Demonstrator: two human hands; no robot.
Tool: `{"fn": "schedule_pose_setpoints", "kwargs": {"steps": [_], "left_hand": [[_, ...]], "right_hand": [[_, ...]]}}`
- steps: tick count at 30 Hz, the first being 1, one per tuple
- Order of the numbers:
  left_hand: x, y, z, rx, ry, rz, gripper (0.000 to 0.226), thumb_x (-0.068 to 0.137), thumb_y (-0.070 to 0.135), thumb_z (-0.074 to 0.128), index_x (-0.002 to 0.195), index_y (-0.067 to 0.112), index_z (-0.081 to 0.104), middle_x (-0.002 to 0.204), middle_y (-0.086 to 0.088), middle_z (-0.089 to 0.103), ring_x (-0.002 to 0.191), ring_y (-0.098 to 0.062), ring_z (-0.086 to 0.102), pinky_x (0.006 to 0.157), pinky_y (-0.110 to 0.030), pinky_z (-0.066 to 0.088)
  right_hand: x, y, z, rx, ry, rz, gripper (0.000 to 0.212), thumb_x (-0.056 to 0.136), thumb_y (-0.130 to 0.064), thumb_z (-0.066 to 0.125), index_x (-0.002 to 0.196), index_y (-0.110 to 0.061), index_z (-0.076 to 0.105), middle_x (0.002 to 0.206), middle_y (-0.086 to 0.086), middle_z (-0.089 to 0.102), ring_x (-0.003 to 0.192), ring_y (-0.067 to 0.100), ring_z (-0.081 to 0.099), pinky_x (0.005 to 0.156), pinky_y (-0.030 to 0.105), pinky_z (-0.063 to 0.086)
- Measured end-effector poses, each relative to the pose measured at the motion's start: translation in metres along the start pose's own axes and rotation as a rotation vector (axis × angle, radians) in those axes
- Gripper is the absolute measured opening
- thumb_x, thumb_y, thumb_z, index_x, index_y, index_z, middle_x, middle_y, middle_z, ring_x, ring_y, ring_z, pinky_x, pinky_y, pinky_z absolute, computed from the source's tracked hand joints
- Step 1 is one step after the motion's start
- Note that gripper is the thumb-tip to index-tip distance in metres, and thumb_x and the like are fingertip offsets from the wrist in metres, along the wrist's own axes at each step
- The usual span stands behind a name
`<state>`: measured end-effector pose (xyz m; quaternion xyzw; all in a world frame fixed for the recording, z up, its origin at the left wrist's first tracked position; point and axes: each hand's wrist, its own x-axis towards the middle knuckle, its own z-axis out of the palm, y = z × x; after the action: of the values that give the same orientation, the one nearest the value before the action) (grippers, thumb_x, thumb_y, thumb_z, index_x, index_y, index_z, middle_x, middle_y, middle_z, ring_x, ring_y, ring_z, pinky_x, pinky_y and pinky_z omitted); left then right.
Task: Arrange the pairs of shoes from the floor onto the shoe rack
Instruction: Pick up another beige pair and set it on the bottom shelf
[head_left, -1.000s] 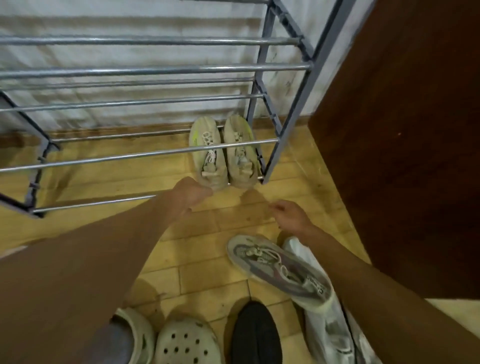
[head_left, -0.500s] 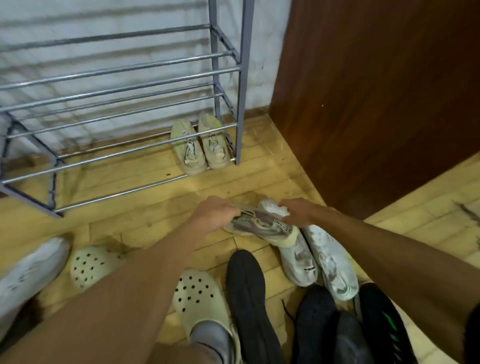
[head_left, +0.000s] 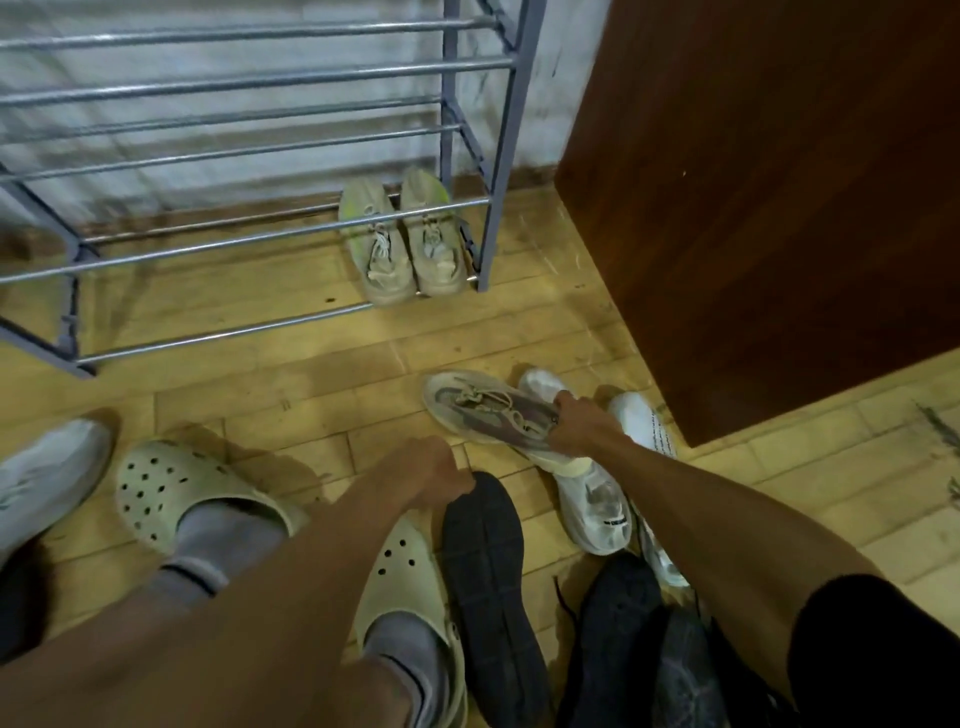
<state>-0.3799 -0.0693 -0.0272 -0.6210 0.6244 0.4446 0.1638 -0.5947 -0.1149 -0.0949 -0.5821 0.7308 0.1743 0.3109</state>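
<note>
A grey metal shoe rack (head_left: 260, 243) stands against the wall. One beige pair of sneakers (head_left: 405, 244) sits at the right end of its bottom tier. My right hand (head_left: 576, 426) grips the heel end of a grey-mauve laced sneaker (head_left: 483, 408), tilted just above the floor. My left hand (head_left: 431, 470) is curled into a fist at the toe of a black shoe (head_left: 488, 566) lying sole-up. Whether it grips that shoe is unclear.
A white pair of sneakers (head_left: 595, 501) lies under my right arm. More black shoes (head_left: 623, 623) sit at the lower right, and a pale grey shoe (head_left: 41, 478) at the far left. I wear cream clogs (head_left: 166, 488). A brown wooden panel (head_left: 753, 208) stands right of the rack.
My left hand has let go of the grey-mauve sneaker and dropped to the black shoe's toe. My right hand keeps hold of the sneaker. The view has shifted slightly.
</note>
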Motion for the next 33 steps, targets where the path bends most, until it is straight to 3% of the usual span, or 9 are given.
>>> {"fn": "schedule_pose_setpoints", "kwargs": {"steps": [4,8,12,16,20,24,27,30,33], "left_hand": [[-0.009,0.005,-0.002,-0.045,0.027,0.048,0.040,0.090,0.037,0.054,0.115,0.008,0.064,0.112,-0.007,0.060,0.093,-0.016,0.052,0.078,-0.029,0.042],[-0.032,0.011,-0.008,-0.048,0.071,0.066,0.037,0.088,0.035,0.057,0.113,0.008,0.064,0.110,-0.008,0.062,0.090,-0.014,0.050,0.076,-0.027,0.042],[-0.065,0.017,-0.028,-0.105,0.081,0.077,0.016,0.086,0.030,0.059,0.097,0.019,0.060,0.092,-0.001,0.063,0.079,-0.013,0.055,0.062,-0.022,0.044],[-0.114,0.029,-0.052,-0.300,0.236,0.085,0.029,0.082,0.034,0.058,0.097,0.011,0.068,0.097,-0.007,0.068,0.085,-0.020,0.064,0.069,-0.033,0.051],[-0.184,0.031,-0.081,-0.628,0.440,0.072,0.025,0.089,0.038,0.060,0.100,0.017,0.050,0.086,-0.001,0.057,0.089,-0.025,0.059,0.078,-0.034,0.051],[-0.252,0.019,-0.113,-0.980,0.638,0.070,0.042,0.084,0.042,0.067,0.103,0.010,0.047,0.105,-0.006,0.058,0.098,-0.028,0.061,0.082,-0.040,0.053],[-0.298,0.006,-0.140,-1.135,0.801,0.224,0.038,0.084,0.027,0.071,0.109,0.000,0.063,0.105,-0.011,0.070,0.086,-0.025,0.067,0.073,-0.037,0.058],[-0.347,-0.012,-0.158,-1.171,0.905,0.317,0.020,0.084,0.018,0.072,0.094,0.002,0.063,0.084,-0.008,0.069,0.066,-0.017,0.063,0.053,-0.026,0.055],[-0.389,-0.041,-0.162,-1.181,0.960,0.310,0.015,0.085,0.013,0.070,0.079,0.011,0.057,0.076,-0.005,0.064,0.064,-0.016,0.061,0.065,-0.030,0.055]], "right_hand": [[-0.006,-0.013,-0.007,-0.047,-0.050,0.065,0.076,0.088,-0.038,0.057,0.148,-0.006,0.022,0.141,0.019,0.046,0.125,0.035,0.050,0.093,0.039,0.047],[-0.036,-0.024,-0.025,-0.010,-0.206,0.086,0.048,0.088,-0.032,0.062,0.122,-0.001,0.051,0.129,0.015,0.054,0.117,0.031,0.057,0.096,0.037,0.050],[-0.072,-0.025,-0.045,0.324,-0.284,0.050,0.043,0.083,-0.015,0.070,0.117,0.007,0.055,0.126,0.021,0.056,0.088,0.036,0.066,0.064,0.040,0.062],[-0.120,-0.040,-0.093,0.411,-0.236,-0.128,0.039,0.079,-0.005,0.070,0.115,0.009,0.062,0.115,0.022,0.066,0.092,0.033,0.068,0.074,0.041,0.061],[-0.187,-0.082,-0.150,0.530,-0.136,-0.422,0.022,0.078,-0.004,0.070,0.100,-0.005,0.069,0.084,0.009,0.072,0.073,0.020,0.068,0.067,0.031,0.060],[-0.261,-0.135,-0.193,0.708,-0.017,-0.681,0.028,0.075,0.002,0.073,0.102,-0.004,0.071,0.080,0.007,0.073,0.070,0.020,0.068,0.069,0.038,0.060],[-0.311,-0.177,-0.216,0.769,0.064,-0.764,0.040,0.076,-0.001,0.069,0.116,-0.003,0.064,0.089,0.007,0.072,0.071,0.018,0.069,0.063,0.035,0.061],[-0.351,-0.216,-0.230,0.747,0.024,-0.806,0.033,0.079,-0.004,0.065,0.112,0.001,0.064,0.085,0.008,0.066,0.069,0.020,0.066,0.058,0.032,0.060],[-0.382,-0.258,-0.227,0.671,-0.027,-0.847,0.018,0.082,-0.004,0.063,0.099,-0.003,0.066,0.083,0.008,0.063,0.067,0.024,0.064,0.066,0.036,0.061]]}}
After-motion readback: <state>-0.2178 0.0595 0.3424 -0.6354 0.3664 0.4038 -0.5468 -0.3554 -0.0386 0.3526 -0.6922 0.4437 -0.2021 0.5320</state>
